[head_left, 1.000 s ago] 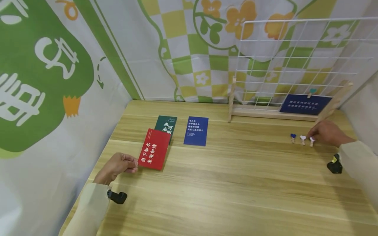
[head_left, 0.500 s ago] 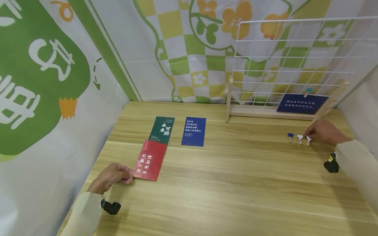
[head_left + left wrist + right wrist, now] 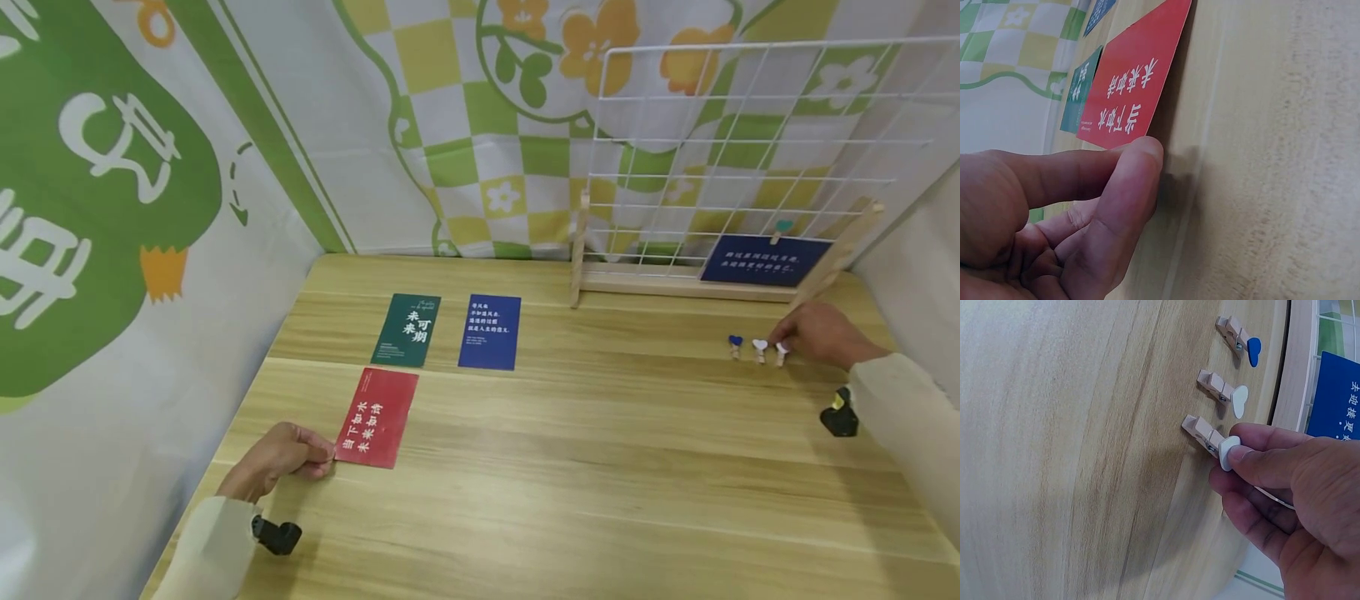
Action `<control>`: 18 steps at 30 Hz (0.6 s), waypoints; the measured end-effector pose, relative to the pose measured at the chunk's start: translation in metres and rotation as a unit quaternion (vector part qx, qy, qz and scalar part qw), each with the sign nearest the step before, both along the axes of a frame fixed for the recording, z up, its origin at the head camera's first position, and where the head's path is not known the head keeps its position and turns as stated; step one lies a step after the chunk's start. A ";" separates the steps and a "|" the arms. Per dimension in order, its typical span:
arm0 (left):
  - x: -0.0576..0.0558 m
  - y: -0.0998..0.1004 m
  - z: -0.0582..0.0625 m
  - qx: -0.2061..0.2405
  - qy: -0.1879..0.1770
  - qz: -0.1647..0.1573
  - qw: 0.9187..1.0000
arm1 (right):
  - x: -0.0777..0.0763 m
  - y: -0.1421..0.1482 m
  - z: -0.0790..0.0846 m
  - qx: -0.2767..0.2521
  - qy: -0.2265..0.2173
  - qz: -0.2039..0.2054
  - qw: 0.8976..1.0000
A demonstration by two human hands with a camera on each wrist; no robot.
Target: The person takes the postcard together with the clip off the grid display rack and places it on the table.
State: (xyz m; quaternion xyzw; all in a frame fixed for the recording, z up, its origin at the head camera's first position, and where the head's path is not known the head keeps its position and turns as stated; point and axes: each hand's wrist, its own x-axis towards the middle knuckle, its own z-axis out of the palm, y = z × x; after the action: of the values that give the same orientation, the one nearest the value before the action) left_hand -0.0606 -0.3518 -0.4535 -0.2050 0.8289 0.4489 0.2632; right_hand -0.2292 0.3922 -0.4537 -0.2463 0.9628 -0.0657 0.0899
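At the left, my left hand (image 3: 281,458) pinches the lower left corner of a red card (image 3: 377,417) with white characters. In the left wrist view the red card (image 3: 1138,75) slants just above the table, thumb and forefinger at its corner. Beyond it lie a green card (image 3: 407,330) and a blue card (image 3: 490,332), side by side. Far to the right, my right hand (image 3: 823,335) holds a small wooden clothespin (image 3: 1204,434) by its white heart. Beside it lie a second white-heart clothespin (image 3: 1216,387) and a blue-heart clothespin (image 3: 1235,334).
A white wire grid rack (image 3: 675,158) in a wooden stand (image 3: 675,283) rises at the back right. A dark blue card (image 3: 765,261) hangs low on it from a teal-heart clothespin (image 3: 781,231). Patterned cloth (image 3: 465,125) covers the back wall.
My left hand has drawn the red card towards me and lowered it, off the green card, which is now uncovered. The right hand stays at the white-heart clothespin.
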 end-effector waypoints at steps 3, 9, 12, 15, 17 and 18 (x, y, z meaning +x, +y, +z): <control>0.001 0.000 -0.003 0.002 -0.002 0.005 1.000 | 0.000 0.000 0.000 0.004 -0.005 -0.007 1.000; 0.002 0.000 -0.005 0.003 0.003 0.009 1.000 | -0.001 0.000 -0.001 0.004 -0.002 -0.006 1.000; 0.001 0.001 -0.005 -0.001 0.003 0.010 1.000 | -0.001 0.000 -0.001 0.002 -0.003 -0.008 1.000; 0.000 0.003 -0.005 -0.004 0.003 0.011 1.000 | 0.000 -0.001 -0.001 -0.001 -0.005 -0.014 1.000; -0.001 0.003 -0.005 -0.006 0.003 0.013 1.000 | 0.000 0.000 0.000 -0.003 -0.006 -0.018 1.000; -0.001 0.004 -0.005 -0.008 0.004 0.014 1.000 | 0.000 0.000 0.000 -0.006 -0.008 -0.020 1.000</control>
State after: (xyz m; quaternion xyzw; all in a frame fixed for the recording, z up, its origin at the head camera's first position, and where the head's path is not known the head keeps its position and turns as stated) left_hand -0.0618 -0.3480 -0.4588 -0.2170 0.8303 0.4471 0.2522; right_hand -0.2289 0.3919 -0.4539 -0.2267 0.9665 -0.0752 0.0943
